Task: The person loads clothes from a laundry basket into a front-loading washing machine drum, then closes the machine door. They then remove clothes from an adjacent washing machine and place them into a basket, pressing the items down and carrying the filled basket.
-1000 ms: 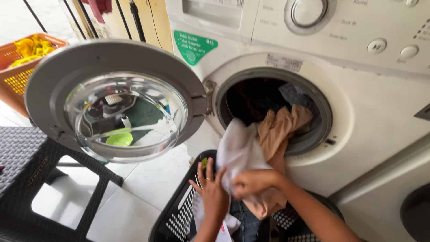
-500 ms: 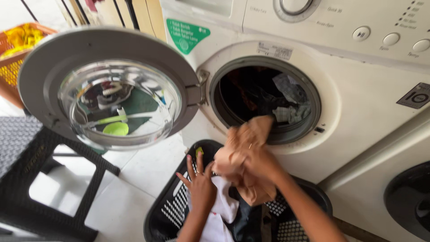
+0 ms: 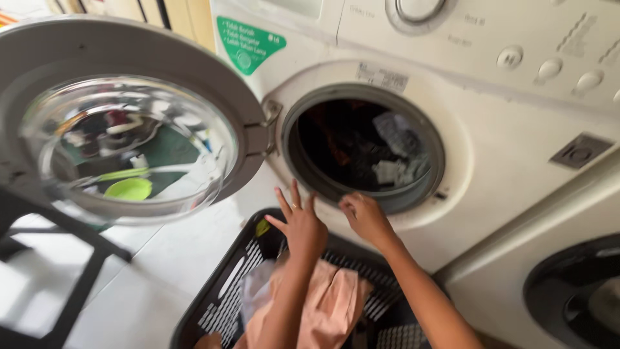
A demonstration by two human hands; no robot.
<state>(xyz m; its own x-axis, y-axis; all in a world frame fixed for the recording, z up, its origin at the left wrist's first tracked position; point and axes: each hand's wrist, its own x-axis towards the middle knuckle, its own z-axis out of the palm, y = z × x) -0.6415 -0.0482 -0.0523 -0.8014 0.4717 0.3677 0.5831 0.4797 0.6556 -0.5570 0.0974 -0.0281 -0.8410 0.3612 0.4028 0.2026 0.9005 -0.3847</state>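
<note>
Item: dark laundry [image 3: 361, 145] in the washer drum [image 3: 413, 194]. We judge it soft, damp-heavy; grab bunched folds. Our left hand [image 3: 302, 227] splayed, empty; right hand [image 3: 365, 216] loosely curled, empty, above the black basket [image 3: 219, 297].

Left hand [image 3: 302, 226] raised, fingers spread, empty. Right hand [image 3: 365, 216] loosely curled, empty, forearm extended forward.

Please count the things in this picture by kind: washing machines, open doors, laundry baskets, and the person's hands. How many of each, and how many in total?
Washing machines: 2, the open front-loader and a second machine at the lower right.
Open round doors: 1, the glass door.
Laundry baskets: 1, the black basket holding a peach garment.
Hands: 2, left hand and right hand, both empty.
Total: 6
</note>
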